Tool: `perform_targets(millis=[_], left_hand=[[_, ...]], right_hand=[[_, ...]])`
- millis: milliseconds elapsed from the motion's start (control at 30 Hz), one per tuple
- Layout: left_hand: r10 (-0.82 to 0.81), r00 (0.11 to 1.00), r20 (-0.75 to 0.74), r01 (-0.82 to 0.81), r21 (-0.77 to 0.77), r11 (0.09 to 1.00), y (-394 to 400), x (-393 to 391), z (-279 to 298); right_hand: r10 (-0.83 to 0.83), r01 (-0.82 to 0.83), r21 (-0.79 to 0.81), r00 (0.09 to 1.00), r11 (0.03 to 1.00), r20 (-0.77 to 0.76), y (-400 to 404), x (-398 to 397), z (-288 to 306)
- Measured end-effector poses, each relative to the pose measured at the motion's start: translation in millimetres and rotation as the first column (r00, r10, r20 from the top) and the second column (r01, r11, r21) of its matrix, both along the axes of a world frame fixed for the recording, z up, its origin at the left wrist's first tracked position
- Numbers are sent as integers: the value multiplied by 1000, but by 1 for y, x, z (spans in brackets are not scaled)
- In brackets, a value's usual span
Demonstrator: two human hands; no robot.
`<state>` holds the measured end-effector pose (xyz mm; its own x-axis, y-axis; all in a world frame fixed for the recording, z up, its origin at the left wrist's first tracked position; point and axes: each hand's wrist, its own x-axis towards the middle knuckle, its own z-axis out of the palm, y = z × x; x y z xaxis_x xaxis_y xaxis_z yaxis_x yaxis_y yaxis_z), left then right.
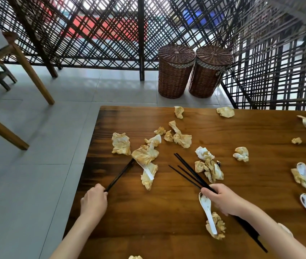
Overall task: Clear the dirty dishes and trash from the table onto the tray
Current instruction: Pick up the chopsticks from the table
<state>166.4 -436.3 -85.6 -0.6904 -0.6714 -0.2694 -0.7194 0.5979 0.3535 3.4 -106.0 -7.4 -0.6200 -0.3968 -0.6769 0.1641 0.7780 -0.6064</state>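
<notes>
Standing over a dark wooden table (167,212) beside lattice screens and two wicker baskets (193,71), the person is pinching black chopsticks (119,175) with the left hand (94,201); their tips are lying under stained crumpled napkins (145,156). The right hand (223,200) is gripping a chopstick bundle (189,171) fanning beyond its fingers, a white spoon (207,210) just beside it.

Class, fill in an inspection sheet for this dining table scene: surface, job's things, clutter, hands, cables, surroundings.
Surface: wooden table, bare between litter.
Job's things: black chopsticks; white spoons; no tray seen.
Clutter: crumpled stained napkins scattered across the table.
Hands: left hand pinches a chopstick pair; right hand holds the chopstick bundle, grip curled.
Cables: nothing seen.
Surroundings: two wicker baskets, lattice screen, tiled floor.
</notes>
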Motion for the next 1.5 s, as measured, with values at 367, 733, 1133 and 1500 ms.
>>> perform_targets(millis=[367,733,1133,1500], left_hand=[[144,983,-112,-122,183,976,17,38,31],[166,972,-168,-100,347,933,77,36,52],[295,933,-206,-96,649,755,138,20,63],[42,985,-168,59,557,829,154,22,70]], right_hand=[[-55,55,-26,998,998,-6,10,-17,5],[-63,65,-64,998,996,32,43,-28,12],[-26,24,-46,999,999,-42,86,-39,16],[-20,19,-22,998,1000,-65,109,-52,10]])
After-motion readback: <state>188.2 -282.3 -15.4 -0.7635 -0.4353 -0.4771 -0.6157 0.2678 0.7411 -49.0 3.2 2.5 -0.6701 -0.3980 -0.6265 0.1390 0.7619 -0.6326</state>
